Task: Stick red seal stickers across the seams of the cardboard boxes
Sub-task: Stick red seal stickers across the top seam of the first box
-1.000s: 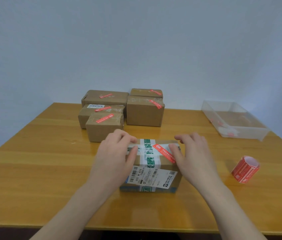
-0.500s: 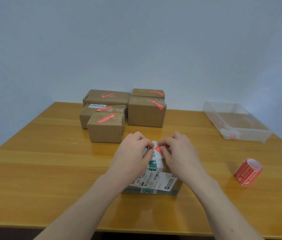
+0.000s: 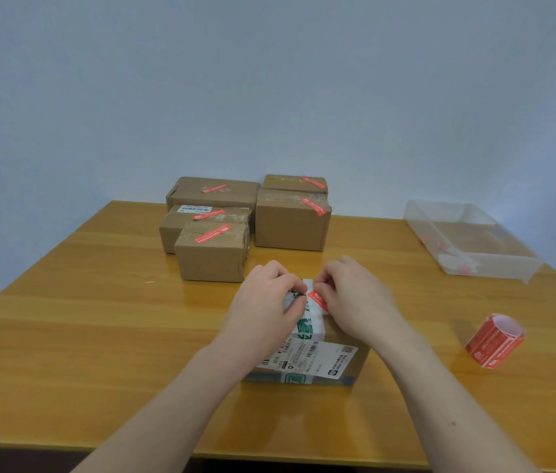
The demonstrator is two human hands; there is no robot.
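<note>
Fingers of both my hands curl onto the red seal sticker, lying diagonally between them atop the cardboard box, right hand nearer.

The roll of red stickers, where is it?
The roll of red stickers lies on the table, at the right of the head view, nearer than the clear tray.

Left hand and right hand close together, fingers curled.

nearest box at frame centre; five boxes grouped above it; tray upper right; sticker roll at right.
</note>
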